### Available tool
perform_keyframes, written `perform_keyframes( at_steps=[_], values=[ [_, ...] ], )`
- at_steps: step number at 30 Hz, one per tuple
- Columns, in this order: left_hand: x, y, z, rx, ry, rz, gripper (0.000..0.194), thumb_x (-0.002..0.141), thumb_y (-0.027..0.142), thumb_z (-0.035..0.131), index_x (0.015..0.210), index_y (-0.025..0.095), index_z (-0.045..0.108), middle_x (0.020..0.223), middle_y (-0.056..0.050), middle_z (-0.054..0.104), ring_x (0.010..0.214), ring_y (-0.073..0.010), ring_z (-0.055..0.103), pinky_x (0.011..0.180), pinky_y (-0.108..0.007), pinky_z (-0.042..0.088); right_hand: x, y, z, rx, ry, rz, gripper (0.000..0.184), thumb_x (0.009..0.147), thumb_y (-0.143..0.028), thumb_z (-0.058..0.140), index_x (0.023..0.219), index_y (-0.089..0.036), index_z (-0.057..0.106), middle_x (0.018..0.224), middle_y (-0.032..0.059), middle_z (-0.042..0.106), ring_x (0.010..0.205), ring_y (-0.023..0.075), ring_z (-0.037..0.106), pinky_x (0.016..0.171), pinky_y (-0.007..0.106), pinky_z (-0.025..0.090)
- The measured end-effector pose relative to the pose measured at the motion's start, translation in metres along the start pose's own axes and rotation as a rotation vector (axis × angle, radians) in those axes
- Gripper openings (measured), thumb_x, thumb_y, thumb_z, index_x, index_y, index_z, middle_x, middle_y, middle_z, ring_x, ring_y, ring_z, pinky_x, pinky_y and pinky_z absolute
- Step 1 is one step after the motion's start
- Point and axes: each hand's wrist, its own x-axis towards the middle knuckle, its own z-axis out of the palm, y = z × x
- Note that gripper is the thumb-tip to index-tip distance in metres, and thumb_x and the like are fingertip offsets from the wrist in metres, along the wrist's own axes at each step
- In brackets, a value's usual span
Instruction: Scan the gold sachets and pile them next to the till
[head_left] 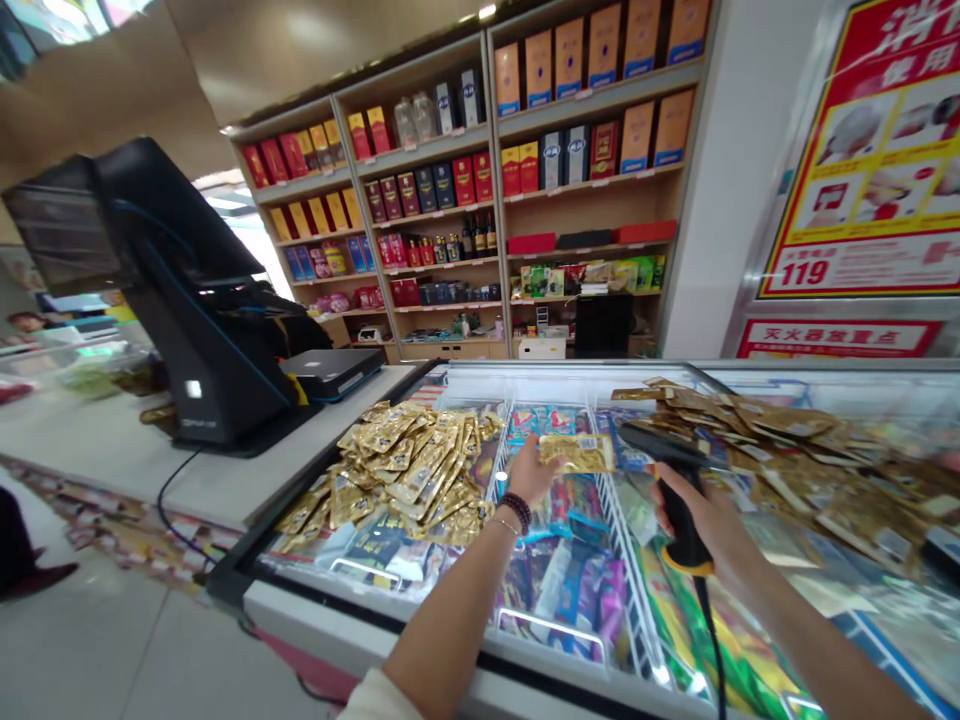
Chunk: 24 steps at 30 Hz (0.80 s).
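My left hand [531,475] pinches the left end of a small gold packet [576,453] and holds it flat over the glass-topped freezer [375,600]. A beaded bracelet circles that wrist. Wrapped around the grip of a black corded barcode scanner [681,515] is my right hand [709,525]; the scanner's head points left, close to the packet's right end. To the left lies a large heap of similar gold packets [416,465] on the freezer lid. Another pile of brownish-gold packets [825,455] spreads out on the right.
Wire dividers [634,580] and bagged frozen goods [559,590] show beneath the glass. A black checkout terminal [202,300] stands on the left counter [217,490]. Shelves [427,210] of boxes and bottles rise behind, with a red-and-yellow poster [862,150] at right.
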Motion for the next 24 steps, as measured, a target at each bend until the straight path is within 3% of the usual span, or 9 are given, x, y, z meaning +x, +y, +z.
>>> perform_keyframes(
  at_steps=[3, 7, 14, 24],
  values=[
    [-0.006, 0.003, -0.017, -0.229, 0.02, -0.115, 0.038, 0.074, 0.031, 0.086, 0.101, 0.02, 0.062, 0.1, -0.007, 0.077, 0.091, -0.0216, 0.075, 0.087, -0.043, 0.064, -0.003, 0.002, 0.004, -0.018, -0.012, -0.001, 0.05, 0.062, -0.057, 0.09, 0.082, -0.017, 0.067, 0.056, -0.002, 0.06, 0.037, 0.0096, 0.047, 0.033, 0.021, 0.035],
    [-0.005, 0.013, -0.026, -0.357, 0.079, -0.091, 0.041, 0.071, 0.031, 0.089, 0.1, 0.016, 0.066, 0.098, -0.008, 0.078, 0.089, -0.0223, 0.076, 0.091, -0.047, 0.063, -0.007, 0.004, -0.001, -0.109, -0.123, 0.057, 0.055, 0.06, -0.063, 0.09, 0.077, -0.016, 0.066, 0.053, -0.0013, 0.058, 0.035, 0.0117, 0.048, 0.033, 0.023, 0.035],
    [-0.004, 0.016, -0.03, -0.333, 0.091, -0.088, 0.041, 0.066, 0.035, 0.093, 0.093, 0.014, 0.071, 0.085, -0.007, 0.077, 0.086, -0.0237, 0.076, 0.089, -0.047, 0.063, -0.011, 0.009, -0.01, -0.179, -0.189, 0.025, 0.048, 0.069, -0.06, 0.087, 0.076, -0.017, 0.067, 0.054, 0.0002, 0.061, 0.037, 0.0125, 0.05, 0.035, 0.025, 0.037],
    [-0.001, 0.014, -0.029, -0.308, 0.076, -0.109, 0.028, 0.07, 0.028, 0.09, 0.085, 0.016, 0.071, 0.088, -0.007, 0.078, 0.092, -0.0271, 0.076, 0.089, -0.047, 0.063, -0.02, 0.005, -0.005, -0.193, -0.123, -0.007, 0.048, 0.069, -0.062, 0.085, 0.073, -0.018, 0.067, 0.052, -0.0007, 0.058, 0.036, 0.0111, 0.047, 0.033, 0.023, 0.036]
  ],
)
